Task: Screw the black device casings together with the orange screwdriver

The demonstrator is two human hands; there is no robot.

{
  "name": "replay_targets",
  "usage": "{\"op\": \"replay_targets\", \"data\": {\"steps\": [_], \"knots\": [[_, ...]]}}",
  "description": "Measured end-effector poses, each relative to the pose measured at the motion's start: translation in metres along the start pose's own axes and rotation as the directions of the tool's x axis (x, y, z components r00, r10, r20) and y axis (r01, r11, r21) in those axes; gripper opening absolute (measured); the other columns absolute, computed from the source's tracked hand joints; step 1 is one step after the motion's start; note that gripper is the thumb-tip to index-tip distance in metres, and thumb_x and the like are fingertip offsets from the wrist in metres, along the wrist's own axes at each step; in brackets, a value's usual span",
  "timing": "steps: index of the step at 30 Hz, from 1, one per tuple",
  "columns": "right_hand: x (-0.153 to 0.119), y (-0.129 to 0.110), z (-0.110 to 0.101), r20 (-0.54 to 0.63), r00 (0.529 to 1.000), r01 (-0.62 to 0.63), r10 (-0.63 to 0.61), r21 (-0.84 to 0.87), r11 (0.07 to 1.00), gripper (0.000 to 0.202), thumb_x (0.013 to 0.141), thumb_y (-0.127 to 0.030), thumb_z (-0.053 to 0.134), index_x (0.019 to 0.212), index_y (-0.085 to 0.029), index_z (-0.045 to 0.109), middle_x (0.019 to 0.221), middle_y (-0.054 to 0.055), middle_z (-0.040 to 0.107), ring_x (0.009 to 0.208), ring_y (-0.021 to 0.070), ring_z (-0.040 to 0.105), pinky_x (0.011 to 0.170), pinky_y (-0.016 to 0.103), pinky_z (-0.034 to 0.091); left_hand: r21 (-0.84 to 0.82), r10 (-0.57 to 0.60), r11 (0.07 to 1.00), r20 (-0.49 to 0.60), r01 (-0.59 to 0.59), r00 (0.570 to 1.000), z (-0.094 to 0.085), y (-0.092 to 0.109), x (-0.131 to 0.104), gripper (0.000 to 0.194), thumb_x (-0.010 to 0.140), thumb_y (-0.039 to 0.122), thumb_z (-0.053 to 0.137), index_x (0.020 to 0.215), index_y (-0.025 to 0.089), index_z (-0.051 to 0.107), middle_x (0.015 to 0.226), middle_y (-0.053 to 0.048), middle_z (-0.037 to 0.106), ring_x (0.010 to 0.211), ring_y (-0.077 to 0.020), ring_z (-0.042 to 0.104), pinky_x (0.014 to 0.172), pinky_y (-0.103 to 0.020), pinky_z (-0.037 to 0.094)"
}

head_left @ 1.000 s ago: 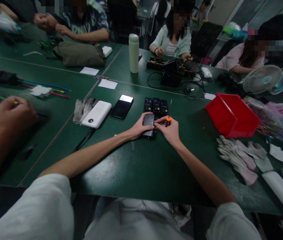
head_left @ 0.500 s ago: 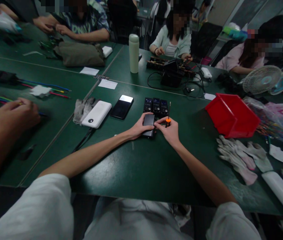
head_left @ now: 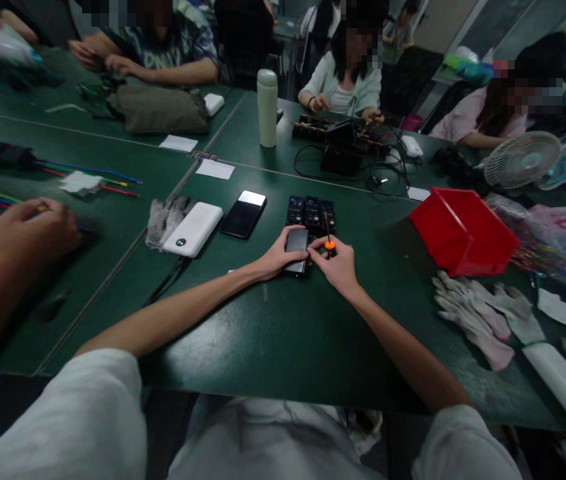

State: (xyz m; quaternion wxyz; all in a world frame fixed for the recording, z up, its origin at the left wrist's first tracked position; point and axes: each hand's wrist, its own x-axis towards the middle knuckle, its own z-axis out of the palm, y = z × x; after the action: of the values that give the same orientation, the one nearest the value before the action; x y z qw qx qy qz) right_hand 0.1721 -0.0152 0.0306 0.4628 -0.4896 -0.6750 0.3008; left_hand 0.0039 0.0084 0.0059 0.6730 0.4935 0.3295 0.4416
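Observation:
A small dark box-shaped device (head_left: 297,241) lies on the green table, with my left hand (head_left: 281,254) closed around its left side, thumb across its face. At its right edge is my right hand (head_left: 335,262), thumb and index finger pinched at the side. The same hand holds an orange-and-black screwdriver (head_left: 330,246), its thin shaft pointing up and away from me. Whether a small part sits between the fingertips is too small to tell. Just beyond the device stand three similar black modules (head_left: 311,210) in a row.
Left of my hands are a phone (head_left: 245,214), a white power bank (head_left: 193,229) and gloves. A red bin (head_left: 464,231), gloves (head_left: 473,317) and a fan are at right. A green bottle (head_left: 267,109) stands beyond. A person's hand (head_left: 33,230) works at far left.
The screwdriver in my right hand has tilted left, its shaft now over the right-hand black module. My right hand has shifted slightly; my left hand keeps its hold.

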Motion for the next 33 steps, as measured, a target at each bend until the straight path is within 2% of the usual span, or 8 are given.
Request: {"op": "replay_targets", "data": {"steps": [7,11,14,18,21,24,30,33], "knots": [[0.003,-0.004,-0.004,-0.008,1.0,0.002,-0.003,-0.013,1.0,0.017,0.079,-0.035,0.069,0.082,-0.019,0.066,0.08,0.002,0.068,0.056,0.0113,0.056,0.054,0.025,0.044,-0.065,-0.032,0.997,0.039,0.035,0.999,-0.001,0.0,0.0,0.072,0.067,0.026,0.075,0.129,0.027,0.038,0.105,-0.005,0.059,0.079,-0.0167,0.065,0.075,-0.036,0.054],[0.007,-0.002,-0.016,0.019,0.993,-0.116,0.115,0.123,0.986,0.025,0.084,-0.044,0.062,0.087,-0.019,0.06,0.071,0.001,0.064,0.048,0.0094,0.052,0.044,0.023,0.038,-0.137,-0.061,0.988,0.08,0.072,0.995,-0.001,0.002,0.0,0.071,0.071,0.025,0.073,0.131,0.026,0.035,0.102,-0.006,0.061,0.081,-0.0183,0.067,0.077,-0.041,0.055],[0.001,0.006,-0.031,0.135,0.967,-0.235,0.214,0.164,0.958,0.025,0.089,-0.044,0.054,0.092,-0.019,0.056,0.058,-0.004,0.055,0.039,0.0068,0.041,0.038,0.021,0.029,-0.163,-0.057,0.984,0.074,0.068,0.996,-0.001,0.002,0.001,0.069,0.071,0.024,0.073,0.129,0.027,0.036,0.107,-0.007,0.06,0.085,-0.0192,0.066,0.078,-0.043,0.055],[-0.021,0.02,-0.048,0.206,0.923,-0.369,0.326,0.224,0.902,0.023,0.087,-0.035,0.056,0.104,-0.024,0.046,0.067,-0.005,0.054,0.048,0.0084,0.044,0.04,0.018,0.03,-0.163,-0.051,0.985,0.074,0.063,0.996,0.0,0.002,0.001,0.069,0.071,0.023,0.074,0.129,0.028,0.036,0.107,-0.006,0.059,0.086,-0.0192,0.066,0.078,-0.043,0.056],[-0.036,0.025,-0.057,0.208,0.94,-0.316,0.27,0.232,0.92,0.028,0.089,-0.035,0.054,0.113,-0.023,0.05,0.078,-0.001,0.056,0.058,0.01,0.048,0.042,0.02,0.033,-0.157,-0.038,0.986,0.075,0.05,0.996,0.001,0.002,0.0,0.07,0.071,0.023,0.074,0.129,0.028,0.035,0.106,-0.006,0.058,0.085,-0.0191,0.066,0.076,-0.042,0.056],[-0.042,0.024,-0.062,0.188,0.956,-0.252,0.223,0.146,0.957,0.029,0.091,-0.034,0.05,0.117,-0.021,0.055,0.074,-0.001,0.053,0.054,0.0094,0.044,0.045,0.022,0.033,-0.15,-0.024,0.988,0.074,0.035,0.997,0.001,0.002,0.001,0.07,0.071,0.023,0.074,0.129,0.029,0.035,0.105,-0.006,0.057,0.083,-0.0183,0.066,0.074,-0.041,0.057],[-0.044,0.017,-0.066,0.119,0.974,-0.2,0.192,0.06,0.978,0.027,0.086,-0.029,0.061,0.109,-0.022,0.05,0.072,-0.002,0.06,0.069,0.0148,0.059,0.067,0.029,0.048,-0.122,0.007,0.993,0.086,0.004,0.996,0.002,0.002,-0.001,0.071,0.07,0.021,0.074,0.128,0.029,0.034,0.105,-0.005,0.056,0.081,-0.0175,0.066,0.072,-0.04,0.058],[-0.048,0.016,-0.068,0.116,0.979,-0.163,0.165,-0.03,0.986,0.021,0.084,-0.031,0.064,0.101,-0.021,0.057,0.083,0.002,0.066,0.075,0.0175,0.064,0.072,0.032,0.051,-0.11,0.021,0.994,0.088,-0.011,0.996,0.003,0.001,-0.002,0.071,0.07,0.021,0.074,0.129,0.029,0.034,0.104,-0.004,0.056,0.082,-0.0176,0.066,0.073,-0.039,0.058]]}}
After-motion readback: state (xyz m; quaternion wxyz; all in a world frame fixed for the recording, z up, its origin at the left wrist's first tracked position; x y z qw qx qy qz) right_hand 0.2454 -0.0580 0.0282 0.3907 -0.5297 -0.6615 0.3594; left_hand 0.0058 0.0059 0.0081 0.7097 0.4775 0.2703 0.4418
